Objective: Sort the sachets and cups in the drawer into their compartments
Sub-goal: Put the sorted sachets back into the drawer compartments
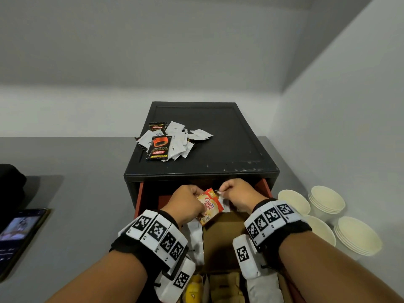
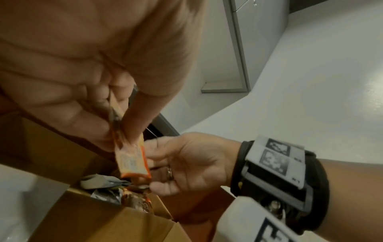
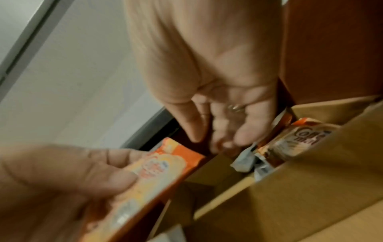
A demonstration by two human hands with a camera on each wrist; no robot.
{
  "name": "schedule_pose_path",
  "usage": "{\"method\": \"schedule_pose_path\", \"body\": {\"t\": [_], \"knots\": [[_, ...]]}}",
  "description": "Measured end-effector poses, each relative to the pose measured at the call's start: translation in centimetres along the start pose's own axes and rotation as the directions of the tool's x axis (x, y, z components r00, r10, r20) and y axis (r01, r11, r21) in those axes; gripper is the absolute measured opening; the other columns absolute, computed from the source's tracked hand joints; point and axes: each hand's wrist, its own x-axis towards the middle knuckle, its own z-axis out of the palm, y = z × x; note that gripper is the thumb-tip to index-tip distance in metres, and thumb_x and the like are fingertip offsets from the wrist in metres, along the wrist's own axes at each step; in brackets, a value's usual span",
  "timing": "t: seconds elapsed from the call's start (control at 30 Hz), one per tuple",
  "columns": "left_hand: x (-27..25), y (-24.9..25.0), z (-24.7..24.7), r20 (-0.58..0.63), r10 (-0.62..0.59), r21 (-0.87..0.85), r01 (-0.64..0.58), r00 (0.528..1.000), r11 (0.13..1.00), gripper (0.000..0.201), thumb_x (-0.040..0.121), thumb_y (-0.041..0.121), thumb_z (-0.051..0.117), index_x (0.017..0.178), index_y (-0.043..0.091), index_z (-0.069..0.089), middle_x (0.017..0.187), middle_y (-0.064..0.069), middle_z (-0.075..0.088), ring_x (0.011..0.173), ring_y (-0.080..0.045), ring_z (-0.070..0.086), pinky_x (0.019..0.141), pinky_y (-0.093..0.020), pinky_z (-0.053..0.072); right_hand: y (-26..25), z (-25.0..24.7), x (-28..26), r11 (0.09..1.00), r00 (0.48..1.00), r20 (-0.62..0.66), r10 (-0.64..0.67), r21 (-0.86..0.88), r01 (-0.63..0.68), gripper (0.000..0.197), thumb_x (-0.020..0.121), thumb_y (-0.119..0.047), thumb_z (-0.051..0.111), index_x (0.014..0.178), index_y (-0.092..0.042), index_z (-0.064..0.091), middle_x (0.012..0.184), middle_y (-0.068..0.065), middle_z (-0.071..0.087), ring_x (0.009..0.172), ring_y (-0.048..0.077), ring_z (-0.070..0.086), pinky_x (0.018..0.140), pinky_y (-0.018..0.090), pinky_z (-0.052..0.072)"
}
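My left hand [image 1: 194,199] grips an orange Coffee mate sachet [image 1: 209,206] above the back of the open drawer [image 1: 140,197]; the left wrist view shows that sachet [image 2: 132,162] pinched edge-on. My right hand [image 1: 229,193] hovers just right of it, over a cardboard compartment. In the right wrist view its fingers [image 3: 225,131] hang loosely bent with nothing between them, above another Coffee mate sachet [image 3: 294,142] and grey-white sachets [image 3: 244,162]. Cardboard dividers [image 1: 220,239] split the drawer. Stacks of paper cups [image 1: 325,200] stand on the counter to the right.
A pile of black Kopiko and white sachets [image 1: 172,141] lies on top of the black cabinet [image 1: 229,154]. White sachets [image 1: 195,239] fill a left compartment, and something yellow [image 1: 194,287] lies nearer me. A phone [image 1: 19,232] lies at the counter's left; a wall runs close on the right.
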Motion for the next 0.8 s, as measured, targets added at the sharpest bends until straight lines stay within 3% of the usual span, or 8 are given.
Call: {"method": "schedule_pose_path", "body": {"t": [0.07, 0.17, 0.23, 0.37, 0.5, 0.67, 0.8], "knots": [[0.2, -0.2, 0.0, -0.019, -0.041, -0.052, 0.040, 0.999, 0.998, 0.022, 0.079, -0.004, 0.068, 0.082, 0.016, 0.059, 0.097, -0.008, 0.065, 0.096, -0.022, 0.064, 0.085, -0.037, 0.055, 0.7, -0.2, 0.8, 0.921, 0.997, -0.072, 0.033, -0.384, -0.058, 0.028, 0.092, -0.009, 0.049, 0.119, -0.011, 0.058, 0.122, 0.010, 0.056, 0.110, 0.026, 0.055, 0.095, 0.033, 0.046], [0.3, -0.4, -0.2, -0.044, -0.087, -0.125, 0.081, 0.995, 0.989, 0.017, 0.079, -0.002, 0.069, 0.080, 0.012, 0.058, 0.096, -0.009, 0.066, 0.095, -0.024, 0.065, 0.086, -0.041, 0.056, 1.1, 0.1, 1.2, 0.731, 0.990, -0.066, 0.122, -0.669, -0.134, 0.044, 0.092, -0.016, 0.049, 0.135, -0.012, 0.042, 0.137, 0.013, 0.042, 0.126, 0.032, 0.043, 0.103, 0.038, 0.037], [0.4, -0.4, -0.3, -0.043, -0.113, -0.169, 0.104, 0.993, 0.980, 0.015, 0.081, -0.001, 0.067, 0.086, 0.008, 0.057, 0.100, -0.014, 0.066, 0.092, -0.026, 0.066, 0.080, -0.040, 0.057, 1.4, 0.4, 1.5, 0.699, 0.992, -0.063, 0.108, -0.704, -0.121, 0.043, 0.093, -0.016, 0.048, 0.135, -0.010, 0.041, 0.137, 0.013, 0.044, 0.126, 0.031, 0.043, 0.103, 0.038, 0.037], [0.0, -0.2, -0.4, 0.003, -0.183, -0.219, 0.179, 0.983, 0.959, 0.016, 0.088, 0.002, 0.057, 0.100, 0.010, 0.050, 0.111, -0.019, 0.061, 0.098, -0.030, 0.065, 0.051, -0.024, 0.049, 2.0, 0.5, 1.7, 0.712, 0.992, -0.104, 0.076, -0.691, -0.127, 0.030, 0.094, -0.011, 0.044, 0.122, -0.006, 0.055, 0.128, 0.014, 0.054, 0.116, 0.029, 0.054, 0.096, 0.034, 0.043], [-0.2, -0.1, -0.2, 0.020, -0.211, -0.240, 0.210, 0.977, 0.948, 0.017, 0.091, 0.004, 0.054, 0.106, 0.009, 0.048, 0.106, -0.017, 0.062, 0.087, -0.027, 0.065, 0.050, -0.024, 0.048, 2.0, 0.7, 1.4, 0.745, 0.983, -0.136, 0.121, -0.642, -0.180, 0.043, 0.094, -0.014, 0.048, 0.136, -0.008, 0.040, 0.138, 0.017, 0.038, 0.123, 0.032, 0.047, 0.102, 0.038, 0.041], [-0.3, 0.1, 0.2, 0.028, -0.203, -0.220, 0.204, 0.979, 0.954, 0.022, 0.091, 0.004, 0.054, 0.112, 0.008, 0.048, 0.105, -0.018, 0.062, 0.072, -0.021, 0.062, 0.047, -0.023, 0.046, 1.7, 1.2, 1.5, 0.736, 0.994, -0.059, 0.097, -0.668, -0.111, 0.040, 0.090, -0.033, 0.059, 0.122, -0.009, 0.054, 0.127, 0.009, 0.056, 0.116, 0.025, 0.054, 0.093, 0.031, 0.043], [-0.6, -0.2, -0.1, 0.048, -0.209, -0.229, 0.214, 0.977, 0.949, 0.020, 0.092, 0.005, 0.052, 0.112, 0.008, 0.049, 0.107, -0.020, 0.064, 0.077, -0.024, 0.064, 0.051, -0.025, 0.049, 1.4, 1.6, 1.2, 0.714, 0.993, -0.117, 0.029, -0.693, -0.103, 0.023, 0.096, -0.018, 0.047, 0.112, -0.008, 0.060, 0.120, 0.009, 0.061, 0.110, 0.023, 0.058, 0.089, 0.029, 0.045]]}}
